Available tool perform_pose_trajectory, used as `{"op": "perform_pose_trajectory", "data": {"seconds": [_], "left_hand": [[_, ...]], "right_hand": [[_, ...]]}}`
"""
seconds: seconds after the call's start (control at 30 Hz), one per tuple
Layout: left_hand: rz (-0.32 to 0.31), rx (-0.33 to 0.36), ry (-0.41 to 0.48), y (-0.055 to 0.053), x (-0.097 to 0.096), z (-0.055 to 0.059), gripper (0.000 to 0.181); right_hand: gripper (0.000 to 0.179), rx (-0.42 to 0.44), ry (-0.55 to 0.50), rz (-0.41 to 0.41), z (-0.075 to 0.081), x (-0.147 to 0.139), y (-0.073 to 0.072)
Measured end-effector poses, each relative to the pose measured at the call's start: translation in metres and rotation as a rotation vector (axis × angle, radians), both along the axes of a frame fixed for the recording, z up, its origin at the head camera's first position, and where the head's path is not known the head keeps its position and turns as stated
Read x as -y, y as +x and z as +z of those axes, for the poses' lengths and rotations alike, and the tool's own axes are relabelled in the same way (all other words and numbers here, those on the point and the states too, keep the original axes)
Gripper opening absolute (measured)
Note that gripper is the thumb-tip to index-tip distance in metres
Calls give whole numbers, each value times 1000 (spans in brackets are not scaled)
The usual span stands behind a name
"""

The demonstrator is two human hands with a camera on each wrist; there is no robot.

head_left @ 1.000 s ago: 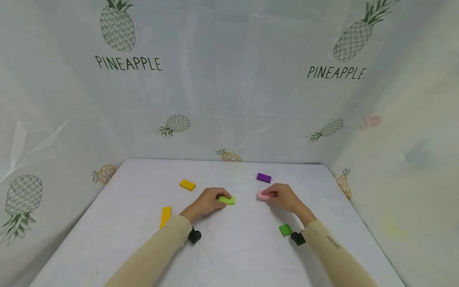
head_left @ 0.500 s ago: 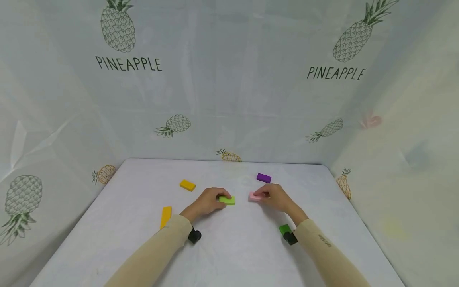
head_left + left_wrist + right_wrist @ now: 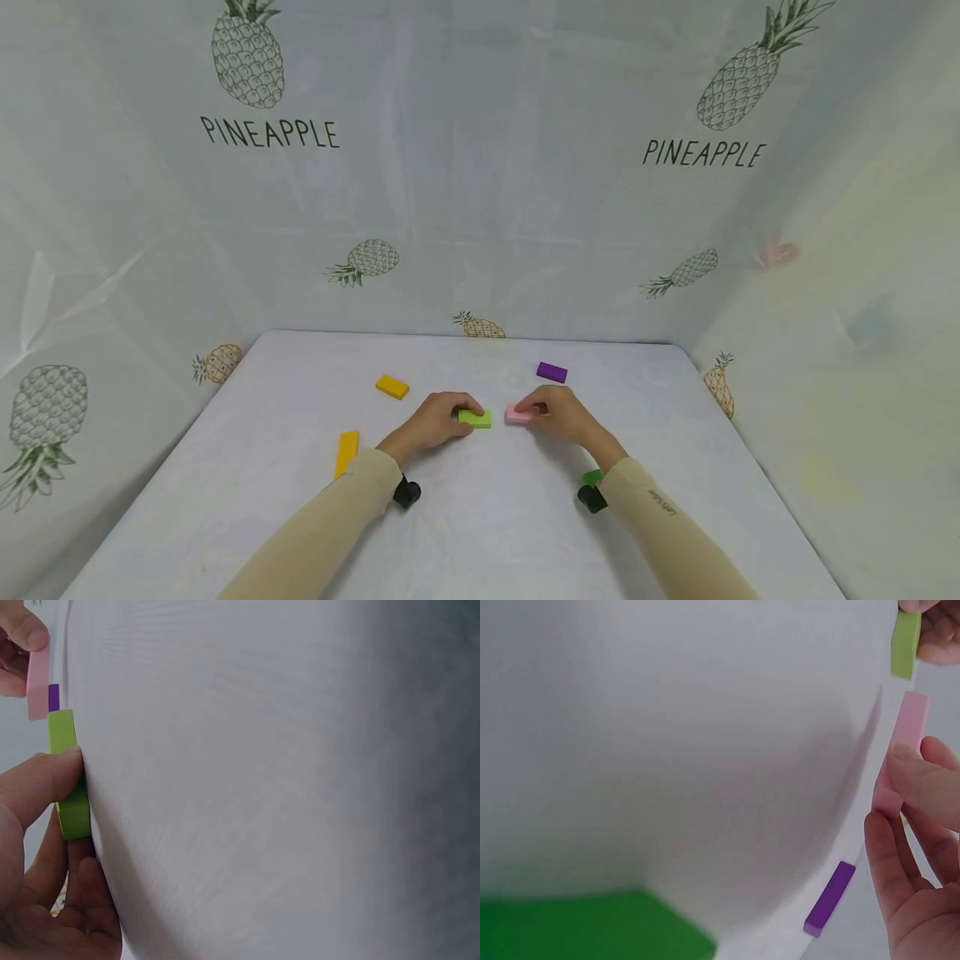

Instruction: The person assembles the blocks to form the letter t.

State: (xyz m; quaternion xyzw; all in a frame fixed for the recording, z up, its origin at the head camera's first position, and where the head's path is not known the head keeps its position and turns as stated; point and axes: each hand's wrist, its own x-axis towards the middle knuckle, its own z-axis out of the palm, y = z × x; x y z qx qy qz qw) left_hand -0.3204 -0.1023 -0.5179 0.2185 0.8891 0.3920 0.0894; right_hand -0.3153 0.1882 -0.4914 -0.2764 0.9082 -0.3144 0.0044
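Note:
My left hand [image 3: 438, 421] pinches a light green block [image 3: 480, 419] between thumb and fingers at the middle of the table. From the right, my right hand [image 3: 561, 414] pinches a pink block [image 3: 515, 414], its free end pointing at the green block's right end. A small gap shows between the two blocks in the head view. In the right wrist view the pink block [image 3: 910, 724] is tilted, with the thumb on its near face. The light green block [image 3: 73, 814] lies along the white cloth in the left wrist view.
A purple block [image 3: 552, 372] lies behind my right hand. Two yellow-orange blocks [image 3: 392, 387] lie to the left, one partly behind the left sleeve. A dark green block [image 3: 592, 477] is partly hidden by the right wrist camera [image 3: 592, 498]. Pineapple-print sheets surround the white table [image 3: 480, 533].
My right hand has carried the pink block leftward, closing most of the distance to the light green block. My left hand and its block have stayed in place.

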Motion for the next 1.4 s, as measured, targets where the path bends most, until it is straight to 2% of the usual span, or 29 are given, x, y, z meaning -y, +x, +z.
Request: {"op": "perform_pose_trajectory", "data": {"seconds": [0.23, 0.53, 0.9, 1.17, 1.4], "left_hand": [[-8, -11, 4, 0, 0, 1, 26], [-13, -13, 15, 0, 0, 0, 26], [-10, -19, 17, 1, 0, 0, 26], [-2, -14, 23, 3, 0, 4, 25], [-1, -11, 14, 3, 0, 3, 25]], "right_hand": [[26, 6, -5, 19, 0, 11, 2], [25, 73, 21, -45, -3, 22, 2], [25, -17, 15, 16, -7, 25, 1], [25, -4, 22, 6, -4, 29, 2], [24, -3, 23, -5, -6, 31, 3]]}}
